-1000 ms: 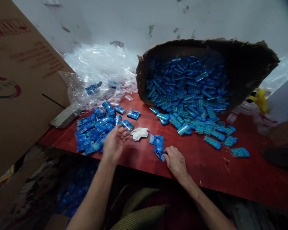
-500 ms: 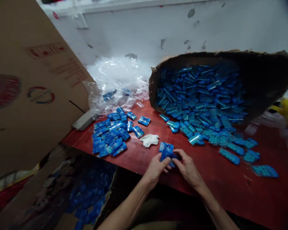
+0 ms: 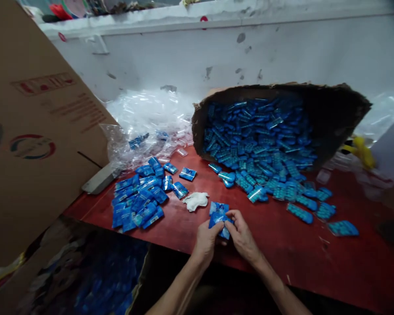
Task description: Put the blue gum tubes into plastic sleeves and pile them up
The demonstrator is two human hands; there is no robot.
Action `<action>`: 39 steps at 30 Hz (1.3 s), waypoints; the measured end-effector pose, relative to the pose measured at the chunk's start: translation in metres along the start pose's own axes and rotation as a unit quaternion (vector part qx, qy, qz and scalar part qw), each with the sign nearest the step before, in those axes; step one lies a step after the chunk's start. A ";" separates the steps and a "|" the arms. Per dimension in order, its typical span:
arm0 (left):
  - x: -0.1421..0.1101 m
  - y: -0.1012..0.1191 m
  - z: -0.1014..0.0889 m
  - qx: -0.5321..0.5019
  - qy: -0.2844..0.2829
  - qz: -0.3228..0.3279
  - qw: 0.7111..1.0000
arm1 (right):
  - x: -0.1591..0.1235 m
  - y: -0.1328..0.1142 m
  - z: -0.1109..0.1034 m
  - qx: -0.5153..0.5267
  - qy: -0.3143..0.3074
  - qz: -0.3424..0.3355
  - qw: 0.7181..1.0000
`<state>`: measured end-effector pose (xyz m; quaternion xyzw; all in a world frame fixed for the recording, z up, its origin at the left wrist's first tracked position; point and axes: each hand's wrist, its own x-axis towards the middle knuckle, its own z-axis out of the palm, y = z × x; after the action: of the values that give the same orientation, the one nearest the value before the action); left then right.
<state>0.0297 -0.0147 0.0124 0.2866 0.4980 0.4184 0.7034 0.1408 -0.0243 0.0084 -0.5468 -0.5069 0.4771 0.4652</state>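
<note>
Between my two hands, over the near edge of the red table (image 3: 262,245), is a blue printed packet (image 3: 220,218). My left hand (image 3: 206,240) is closed on its left side, thumb on top. With thumb and fingers, my right hand (image 3: 241,234) pinches its right side. Another flat blue piece (image 3: 218,207) shows just beyond it; whether the two are joined I cannot tell. A crumpled white cloth (image 3: 196,201) lies a little beyond my left hand. Left of that is a pile of blue packets (image 3: 141,197) on the table.
A torn-edged cardboard box (image 3: 344,103) lies on its side, spilling clear-fronted blue packs (image 3: 259,131). Clear plastic (image 3: 151,109) is heaped against the white wall (image 3: 184,57). A large carton (image 3: 52,109) stands at left. Below the table are more blue packets (image 3: 101,275).
The view has shifted slightly, so the table's things sit further left and lower. The blue packet looks flatter and more spread between my hands, which still hold it.
</note>
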 end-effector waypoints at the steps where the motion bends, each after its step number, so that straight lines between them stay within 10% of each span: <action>1: 0.001 0.001 0.002 -0.005 0.001 -0.007 1.000 | 0.001 -0.001 0.000 0.005 -0.003 0.001 1.000; 9: -0.005 0.023 -0.001 -0.016 -0.093 -0.076 0.993 | 0.016 -0.008 -0.022 0.028 -0.068 -0.030 0.997; 14: -0.002 0.028 -0.010 -0.007 -0.046 -0.059 0.997 | 0.051 -0.026 -0.033 -0.142 -0.171 -0.085 0.971; 19: -0.003 0.027 -0.014 -0.055 -0.029 -0.093 0.994 | 0.113 -0.038 -0.026 -0.551 0.034 -0.103 0.827; 22: -0.007 0.027 -0.019 -0.084 -0.024 -0.112 0.990 | 0.134 -0.032 -0.021 -0.578 0.046 -0.086 0.810; 28: -0.010 0.024 -0.026 -0.139 0.001 -0.152 0.979 | 0.113 -0.028 -0.032 -0.554 0.046 -0.116 0.823; 34: -0.005 0.021 -0.021 -0.136 0.020 -0.136 0.981 | 0.040 -0.037 -0.060 -0.211 0.003 -0.146 0.966; 39: -0.004 0.016 -0.019 -0.109 0.005 -0.106 0.988 | -0.007 -0.041 -0.059 -0.128 -0.028 -0.123 0.984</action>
<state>0.0064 -0.0103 0.0207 0.1517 0.4804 0.3944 0.7685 0.1951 -0.0310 0.0558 -0.5217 -0.6401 0.3625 0.4322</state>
